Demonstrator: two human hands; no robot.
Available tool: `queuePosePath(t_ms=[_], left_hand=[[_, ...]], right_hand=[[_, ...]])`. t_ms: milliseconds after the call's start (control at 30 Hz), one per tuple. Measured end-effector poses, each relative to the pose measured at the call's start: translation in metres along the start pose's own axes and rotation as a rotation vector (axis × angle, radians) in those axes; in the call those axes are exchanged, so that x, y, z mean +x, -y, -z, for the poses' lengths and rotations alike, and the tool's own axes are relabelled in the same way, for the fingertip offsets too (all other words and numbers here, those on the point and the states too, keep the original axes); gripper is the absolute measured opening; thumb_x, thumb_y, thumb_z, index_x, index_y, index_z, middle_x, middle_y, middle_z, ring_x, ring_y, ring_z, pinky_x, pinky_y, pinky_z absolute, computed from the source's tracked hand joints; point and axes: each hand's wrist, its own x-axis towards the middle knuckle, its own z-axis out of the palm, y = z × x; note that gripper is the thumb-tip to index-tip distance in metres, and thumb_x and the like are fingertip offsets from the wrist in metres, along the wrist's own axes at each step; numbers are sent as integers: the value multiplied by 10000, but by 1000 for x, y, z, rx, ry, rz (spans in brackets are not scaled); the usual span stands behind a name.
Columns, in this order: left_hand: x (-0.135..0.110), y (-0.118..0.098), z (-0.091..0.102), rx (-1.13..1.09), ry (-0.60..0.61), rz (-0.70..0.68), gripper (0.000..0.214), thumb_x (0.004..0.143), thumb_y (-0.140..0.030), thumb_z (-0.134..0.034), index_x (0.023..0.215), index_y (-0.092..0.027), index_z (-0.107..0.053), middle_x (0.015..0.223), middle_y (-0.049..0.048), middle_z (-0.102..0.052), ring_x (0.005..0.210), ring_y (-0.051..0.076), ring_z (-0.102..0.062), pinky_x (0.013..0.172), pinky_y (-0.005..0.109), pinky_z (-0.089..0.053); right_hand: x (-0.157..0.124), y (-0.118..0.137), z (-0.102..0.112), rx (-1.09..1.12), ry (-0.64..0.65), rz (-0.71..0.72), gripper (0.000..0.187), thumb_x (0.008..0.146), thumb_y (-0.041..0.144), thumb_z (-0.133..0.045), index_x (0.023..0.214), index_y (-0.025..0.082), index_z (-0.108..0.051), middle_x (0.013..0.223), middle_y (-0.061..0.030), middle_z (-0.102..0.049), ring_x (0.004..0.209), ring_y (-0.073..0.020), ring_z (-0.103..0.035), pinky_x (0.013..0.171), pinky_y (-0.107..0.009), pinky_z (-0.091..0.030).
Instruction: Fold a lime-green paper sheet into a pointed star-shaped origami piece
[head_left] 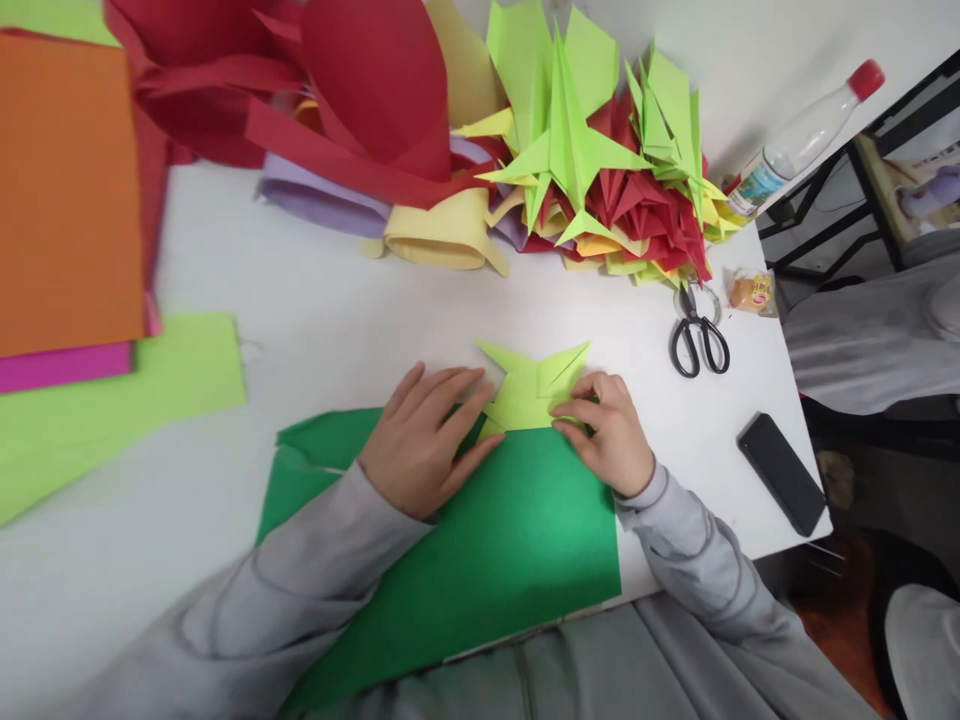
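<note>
A folded yellow-green paper piece (525, 395) with two points at its far side lies flat at the far edge of a dark green sheet (517, 530). My left hand (427, 435) rests with spread, flattened fingers, its fingertips touching the folded paper's left side. At the right corner, my right hand (604, 430) pinches the same paper between thumb and fingers. The paper's lower corners are partly hidden under the fingers of both hands.
Folded green and red paper shapes (566, 150) are heaped at the back, beside rolled red sheets (375, 80). Scissors (697, 340), a phone (781, 473), a wrapped snack (751, 292) and a bottle (806, 140) stand or lie to the right. Orange sheets (71, 195) are at left.
</note>
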Motion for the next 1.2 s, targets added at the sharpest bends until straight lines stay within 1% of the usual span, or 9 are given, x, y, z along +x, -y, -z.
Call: queuePosePath(t_ms=[100,267,367,433,600,800,933,1067,1200], left_hand=[[2,-4,-3,13,-32,-5,298,876,-296,-562,1112,-117,-596,1157,218,-623,1086,355,-580,962,601,-413],[9,-16,-3,5,-93,12,207,850,-311,-611,969,-146,-652,1127,184,-649,1059,328,-592,943,572,-438],[12,-19,1,19,-170,-89,54,832,-201,-630,839,-156,-660,1020,132,-689,981,276,-614,932,514,-466],[12,-19,2,28,-176,-176,95,840,-134,-594,776,-166,-656,902,82,-704,888,227,-620,915,457,-486],[11,-15,0,63,-123,-267,257,888,-81,-440,810,-146,-677,806,76,-694,777,206,-598,856,421,-516],[15,-16,2,70,-132,-276,238,886,-91,-461,797,-149,-674,809,71,-704,752,204,-597,796,402,-527],[14,-17,2,55,-132,-260,118,849,-119,-559,812,-143,-669,811,62,-707,758,202,-603,809,404,-521],[9,-15,0,44,-173,-272,220,861,-74,-468,828,-166,-665,827,59,-711,771,192,-604,846,418,-505],[6,-13,-1,12,-180,-280,219,863,-87,-460,849,-165,-663,833,67,-710,780,199,-605,828,416,-503]], right_hand=[[0,4,-5,-29,8,39,104,840,285,-654,855,189,-692,892,-70,-541,878,-224,-485,790,-367,-419],[-1,10,-11,-134,37,24,231,851,396,-630,905,171,-637,881,-77,-548,865,-240,-473,767,-378,-403],[-1,10,-11,-181,67,57,223,845,389,-637,902,173,-633,876,-77,-551,861,-244,-469,748,-370,-390],[0,10,-9,-202,76,80,215,844,383,-637,893,174,-639,874,-75,-554,852,-239,-469,739,-364,-384],[1,12,-7,-264,85,181,225,858,384,-614,895,165,-648,889,-83,-572,848,-236,-476,719,-361,-375],[-1,18,-10,-467,-5,364,131,919,213,-535,872,179,-652,818,-70,-618,781,-209,-495,675,-354,-348],[-3,21,-10,-465,-65,440,139,917,133,-524,865,156,-651,722,-43,-623,712,-180,-514,653,-346,-338],[-2,23,-6,-382,-38,429,131,918,174,-535,849,168,-646,722,-41,-627,704,-174,-533,660,-342,-337],[-2,23,-4,-325,-10,463,166,914,287,-550,891,157,-651,811,-69,-653,780,-196,-555,689,-353,-360]])
